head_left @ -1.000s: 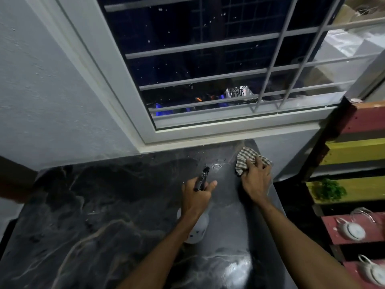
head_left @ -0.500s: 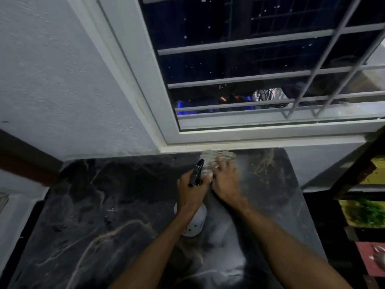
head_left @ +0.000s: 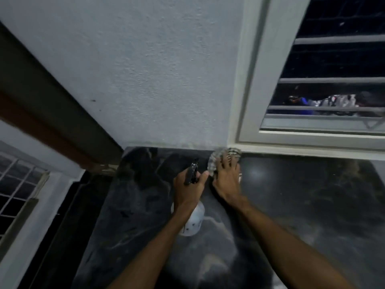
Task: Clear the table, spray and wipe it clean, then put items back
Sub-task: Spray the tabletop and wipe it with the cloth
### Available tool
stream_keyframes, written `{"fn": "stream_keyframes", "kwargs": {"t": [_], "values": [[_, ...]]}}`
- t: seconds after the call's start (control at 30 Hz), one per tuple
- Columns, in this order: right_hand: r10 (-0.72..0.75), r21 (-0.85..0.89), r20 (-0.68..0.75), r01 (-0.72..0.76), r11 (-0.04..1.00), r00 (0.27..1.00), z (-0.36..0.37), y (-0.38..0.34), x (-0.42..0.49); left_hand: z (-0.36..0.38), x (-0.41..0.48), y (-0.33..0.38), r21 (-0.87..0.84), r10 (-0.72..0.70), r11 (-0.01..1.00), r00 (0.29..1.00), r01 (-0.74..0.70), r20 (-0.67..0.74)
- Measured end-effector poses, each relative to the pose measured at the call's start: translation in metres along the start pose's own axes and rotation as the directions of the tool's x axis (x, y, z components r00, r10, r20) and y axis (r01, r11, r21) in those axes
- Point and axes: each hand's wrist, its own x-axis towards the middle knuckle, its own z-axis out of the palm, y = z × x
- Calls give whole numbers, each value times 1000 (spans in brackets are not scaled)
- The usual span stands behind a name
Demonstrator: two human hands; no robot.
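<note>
While wiping is under way, a soft checked cloth (head_left: 224, 158) is pressed flat by the right hand (head_left: 227, 182), fingers spread, at the black marble worktop (head_left: 312, 205) back edge. A light white plastic spray bottle (head_left: 192, 223) is gripped at its neck by the left hand (head_left: 188, 190), nozzle pointing wallward.

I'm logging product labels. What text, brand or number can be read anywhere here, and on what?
None is readable.
White spray bottle in the left hand: small dark marks, too blurred to read.
Checked cloth under the right hand: pattern only, no text.
</note>
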Motion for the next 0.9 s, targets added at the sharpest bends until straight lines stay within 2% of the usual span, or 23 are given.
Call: {"fn": "stream_keyframes", "kwargs": {"t": [0.07, 0.17, 0.2, 0.3, 0.4, 0.5, 0.53, 0.6, 0.67, 0.73, 0.83, 0.9], "values": [[-123, -3, 29, 123, 992, 992, 12, -37, 10, -32, 14, -14, 12, 31, 999, 999, -31, -17], [5, 23, 8, -5, 1000, 1000, 20, -84, 23, -73, 31, -35, -1, -7, 1000, 999, 7, -42], [-24, 18, 35, 23, 1000, 999, 25, -104, 23, -86, 36, -42, -11, -33, 999, 998, 33, -44], [-229, 73, 107, 222, 972, 968, 42, -155, 33, -121, 48, -59, -41, -72, 997, 995, 69, -73], [-149, 40, 46, 147, 988, 988, 47, -200, 56, -149, 59, -73, -101, -125, 988, 985, 113, -120], [-366, 94, 106, 357, 929, 925, 69, -244, 64, -172, 67, -90, -93, -119, 990, 983, 107, -140], [-370, 99, 106, 361, 927, 923, 75, -258, 70, -180, 69, -96, -89, -123, 990, 982, 111, -146], [-288, 84, 114, 279, 957, 951, 73, -277, 76, -194, 72, -105, -77, -143, 988, 976, 132, -167], [-288, 121, 176, 269, 955, 941, 77, -292, 76, -205, 76, -115, -60, -142, 989, 968, 132, -206], [-404, 98, 195, 392, 915, 894, 85, -299, 76, -213, 76, -122, -34, -149, 989, 966, 145, -212], [-420, 119, 124, 407, 906, 899, 91, -308, 71, -222, 69, -128, -31, -172, 985, 961, 169, -217], [-535, 124, 106, 523, 843, 838, 97, -309, 46, -223, 62, -128, -81, -200, 979, 954, 186, -223]]}}
